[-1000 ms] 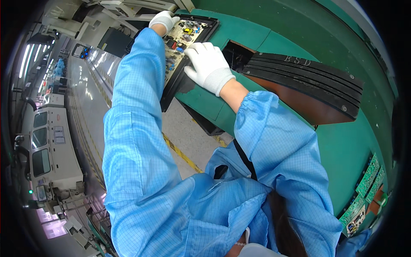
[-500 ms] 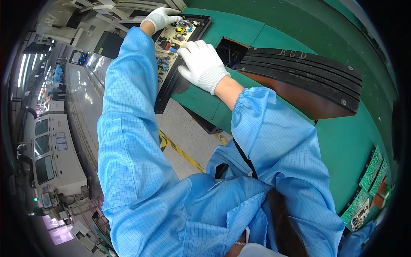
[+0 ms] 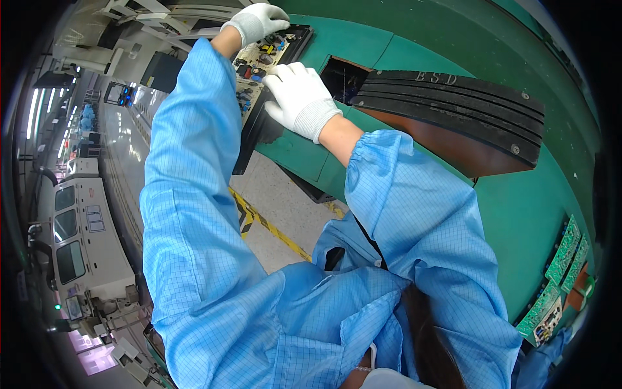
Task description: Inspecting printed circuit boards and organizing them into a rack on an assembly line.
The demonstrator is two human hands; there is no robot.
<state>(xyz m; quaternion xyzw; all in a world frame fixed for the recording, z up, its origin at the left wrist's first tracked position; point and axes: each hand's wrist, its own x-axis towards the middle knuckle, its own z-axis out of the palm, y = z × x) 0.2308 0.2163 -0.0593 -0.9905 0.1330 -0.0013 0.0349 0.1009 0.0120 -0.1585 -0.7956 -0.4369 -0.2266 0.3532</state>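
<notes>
A black tray point(image 3: 256, 133) carrying a circuit board point(image 3: 259, 61) with yellow and blue parts sits at the left edge of the green table point(image 3: 518, 214). My left hand point(image 3: 256, 21), in a white glove, grips the tray's far end. My right hand point(image 3: 298, 97), also gloved, rests on the near part of the board and tray, fingers curled over it. Both arms wear blue sleeves.
A stack of black trays point(image 3: 453, 107) lies on the table to the right, beside a dark opening point(image 3: 340, 74). Several green circuit boards point(image 3: 557, 279) stand at the table's right end. Below left are a grey floor with yellow-black tape point(image 3: 259, 220) and machines point(image 3: 78, 240).
The tray with the board has shifted up and away along the table edge, both hands moving with it; my left hand now sits nearer the frame's top.
</notes>
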